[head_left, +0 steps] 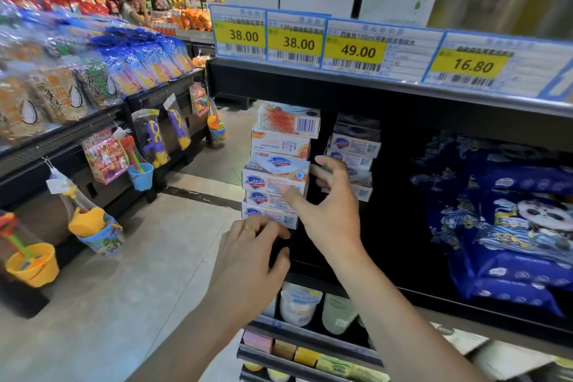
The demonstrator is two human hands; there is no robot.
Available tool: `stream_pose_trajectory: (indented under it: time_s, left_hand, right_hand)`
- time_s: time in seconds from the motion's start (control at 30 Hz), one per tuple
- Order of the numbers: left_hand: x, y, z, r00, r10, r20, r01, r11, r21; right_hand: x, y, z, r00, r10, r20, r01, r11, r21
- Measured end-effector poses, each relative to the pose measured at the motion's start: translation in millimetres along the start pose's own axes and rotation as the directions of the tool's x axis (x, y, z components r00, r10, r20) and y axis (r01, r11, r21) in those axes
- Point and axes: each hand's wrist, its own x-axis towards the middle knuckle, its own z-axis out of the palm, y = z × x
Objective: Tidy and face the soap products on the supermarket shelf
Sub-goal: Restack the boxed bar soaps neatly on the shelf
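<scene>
The soap boxes stand in a tall stack at the left front corner of the shelf, and a second stack of soap boxes sits behind it, deeper in the shadow. The front stack is not straight: the top box is turned and shows its barcode side, and the box with the blue logo in the middle lies at an angle to the ones below.

The right hand is spread, with the thumb on the front of a middle box and the fingers reaching round its right end; it seems to be closing on this box, but I cannot tell if the grip is complete. The left hand is lower, at the bottom of the stack, with loosely bent fingers that hold nothing; whether the fingertips touch the lowest box is not clear.

I judge that the step in hand is squaring the front stack. The next move probably calls for steadying the bottom boxes while the crooked ones are turned to face front, gently, because the stack stands at the shelf edge and could tip into the aisle. To the right lie dark blue packs.
</scene>
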Motion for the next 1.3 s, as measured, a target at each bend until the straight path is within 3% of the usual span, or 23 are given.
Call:
stream_pose_trajectory:
  time_s: [0.1, 0.17, 0.27, 0.37, 0.47, 0.57, 0.67, 0.93, 1.13, 1.3]
  left_hand:
    - [0, 1, 1, 1.0, -0.001, -0.01, 0.001, 1.0, 0.001]
    - [1, 2, 1, 1.0, 0.005, -0.01, -0.005, 1.0, -0.015]
    - [3, 5, 2, 1.0, 0.03, 0.001, -0.03, 0.999, -0.039]
    - [8, 10, 5, 1.0, 0.024, 0.014, -0.024, 0.999, -0.039]
    - [10, 12, 6, 1.0, 0.016, 0.015, -0.016, 0.999, -0.038]
    - [10, 11, 5, 0.999, 0.024, 0.021, -0.023, 0.999, -0.035]
    - [10, 11, 5, 0.999, 0.029, 0.028, -0.028, 0.999, -0.023]
    - [8, 11, 3, 0.999, 0.032, 0.026, -0.032, 0.999, -0.019]
    - [10, 13, -1, 0.999, 0.01, 0.041, -0.007, 0.999, -0.052]
    - [8, 24, -5, 0.996, -0.079, 0.032, 0.086, 0.933, -0.348]
  right_hand:
    - [-1, -3, -5, 1.0, -0.004, 0.016, 0.004, 1.0, 0.028]
    - [5, 0, -18, 0.997, -0.025, -0.068, 0.027, 0.999, 0.024]
    - [26, 17, -49, 0.979, -0.042, -0.201, -0.012, 0.967, -0.256]
    - [45, 39, -72, 0.995, 0.082, -0.058, -0.101, 0.83, -0.549]
    - [53, 55, -76, 0.983, 0.173, 0.066, -0.092, 0.768, -0.634]
    - [52, 65, -75, 0.992, 0.113, 0.063, -0.042, 0.743, -0.668]
    - [52, 67, -75, 0.998, 0.05, 0.036, -0.017, 0.781, -0.625]
    - [42, 60, -84, 0.994, 0.105, -0.02, -0.1, 0.855, -0.509]
    - [1, 52, -99, 0.993, 0.099, -0.069, -0.114, 0.951, -0.287]
    - [-40, 38, -109, 0.999, 0.046, -0.017, -0.046, 0.999, -0.007]
